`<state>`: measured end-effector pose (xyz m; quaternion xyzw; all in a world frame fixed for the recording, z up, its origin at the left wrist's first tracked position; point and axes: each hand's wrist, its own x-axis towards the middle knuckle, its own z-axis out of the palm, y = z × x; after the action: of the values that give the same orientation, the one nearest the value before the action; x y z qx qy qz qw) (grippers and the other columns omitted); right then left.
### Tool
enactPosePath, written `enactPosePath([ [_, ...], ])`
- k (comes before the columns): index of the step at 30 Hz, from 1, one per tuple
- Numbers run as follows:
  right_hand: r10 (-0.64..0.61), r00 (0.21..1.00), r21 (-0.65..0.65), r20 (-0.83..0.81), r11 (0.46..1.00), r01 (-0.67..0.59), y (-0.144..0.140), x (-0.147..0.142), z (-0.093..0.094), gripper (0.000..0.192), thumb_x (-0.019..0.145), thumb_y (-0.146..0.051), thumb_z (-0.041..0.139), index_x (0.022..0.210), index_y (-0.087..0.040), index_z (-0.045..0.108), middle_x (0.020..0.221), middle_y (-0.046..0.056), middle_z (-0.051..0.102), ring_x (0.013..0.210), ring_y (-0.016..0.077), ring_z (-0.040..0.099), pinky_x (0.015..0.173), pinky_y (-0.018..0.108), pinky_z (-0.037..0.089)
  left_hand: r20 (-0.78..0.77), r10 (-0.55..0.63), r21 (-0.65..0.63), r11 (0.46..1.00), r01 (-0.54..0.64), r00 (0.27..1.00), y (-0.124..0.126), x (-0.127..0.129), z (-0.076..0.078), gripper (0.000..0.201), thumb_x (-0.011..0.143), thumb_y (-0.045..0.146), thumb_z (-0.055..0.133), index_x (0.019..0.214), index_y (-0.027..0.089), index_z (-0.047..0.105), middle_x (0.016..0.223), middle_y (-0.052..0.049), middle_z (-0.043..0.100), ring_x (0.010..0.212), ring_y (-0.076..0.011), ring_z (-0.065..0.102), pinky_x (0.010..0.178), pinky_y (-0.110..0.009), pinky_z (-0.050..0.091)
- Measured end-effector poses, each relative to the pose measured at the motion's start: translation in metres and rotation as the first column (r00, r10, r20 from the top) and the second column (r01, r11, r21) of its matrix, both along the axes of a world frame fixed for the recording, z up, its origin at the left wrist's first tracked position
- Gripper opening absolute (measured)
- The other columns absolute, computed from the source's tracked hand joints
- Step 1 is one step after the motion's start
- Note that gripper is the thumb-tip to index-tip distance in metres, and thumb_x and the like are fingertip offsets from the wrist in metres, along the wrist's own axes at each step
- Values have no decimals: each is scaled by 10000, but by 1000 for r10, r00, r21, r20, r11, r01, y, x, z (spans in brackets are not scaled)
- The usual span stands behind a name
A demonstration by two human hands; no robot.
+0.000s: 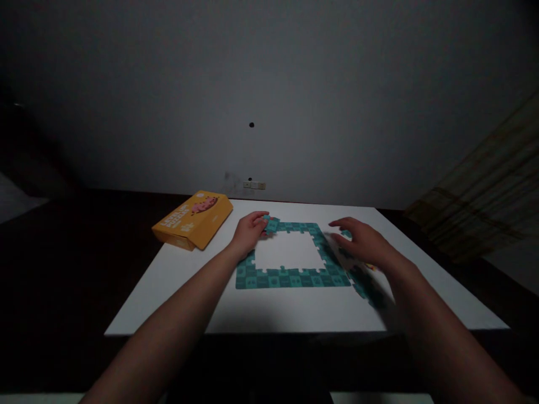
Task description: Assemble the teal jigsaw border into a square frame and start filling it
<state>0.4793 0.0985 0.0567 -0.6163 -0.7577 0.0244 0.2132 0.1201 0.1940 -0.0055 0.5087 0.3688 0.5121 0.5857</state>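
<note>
- A teal piece (272,224) is pinched by the left hand (249,231) at the frame's (290,278) far-left corner.
- The right hand (362,241) lies open, seemingly over loose pieces (365,285).
- Tabs should be aligned before pressing.

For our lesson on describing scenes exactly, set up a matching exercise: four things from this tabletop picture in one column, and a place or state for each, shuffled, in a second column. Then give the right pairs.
Things
1. left hand
2. right hand
3. yellow box
4. teal puzzle frame

Places or states
A. lies at the far left corner of the white table
B. spread flat over loose teal pieces right of the frame
C. a hollow rectangle, its middle unfilled
D. its fingers pinch a teal piece at the frame's far left corner

Pairs: 1-D, 2-B, 3-A, 4-C
</note>
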Motion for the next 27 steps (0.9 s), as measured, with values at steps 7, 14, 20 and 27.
enactPosePath([
  [7, 314, 907, -47, -281, 939, -340, 43, -138, -4, 478, 1066, -367, 713, 1533, -272, 743, 1371, 151, 854, 1068, 329, 824, 968, 487, 634, -39, -73, 104, 992, 77, 997, -7, 0, -6, 419, 926, 417, 977, 1243, 187, 831, 1155, -118, 899, 940, -223, 846, 820, -314, 682],
  [14, 265, 884, 11, -386, 959, -283, 41, -142, -41, 387, 1113, -363, 560, 1353, -304, 858, 1288, 138, 887, 1152, 356, 821, 1009, 492, 589, -385, 15, 284, 953, 103, 923, -15, -1, -3, 289, 1014, 295, 832, 1284, 193, 828, 1133, -108, 893, 978, -236, 848, 945, -388, 697],
  [20, 151, 925, -2, -349, 987, -162, 45, -131, -41, 409, 1108, -439, 550, 1325, -290, 864, 1134, 147, 898, 998, 365, 813, 897, 503, 573, -715, 441, 608, 776, 169, 543, -34, -76, 59, 364, 977, 290, 853, 1341, 283, 844, 1549, -141, 779, 1506, -404, 682, 1353, -599, 478],
  [27, 209, 932, 24, -296, 977, -212, 44, -141, -46, 395, 1104, -403, 563, 1340, -323, 870, 1137, 135, 899, 986, 355, 804, 845, 488, 568, -885, 465, 463, 879, 112, 7, -65, -187, 56, 931, 777, 249, 900, 1660, 175, 614, 1769, -301, 549, 1639, -560, 521, 1355, -706, 420],
])
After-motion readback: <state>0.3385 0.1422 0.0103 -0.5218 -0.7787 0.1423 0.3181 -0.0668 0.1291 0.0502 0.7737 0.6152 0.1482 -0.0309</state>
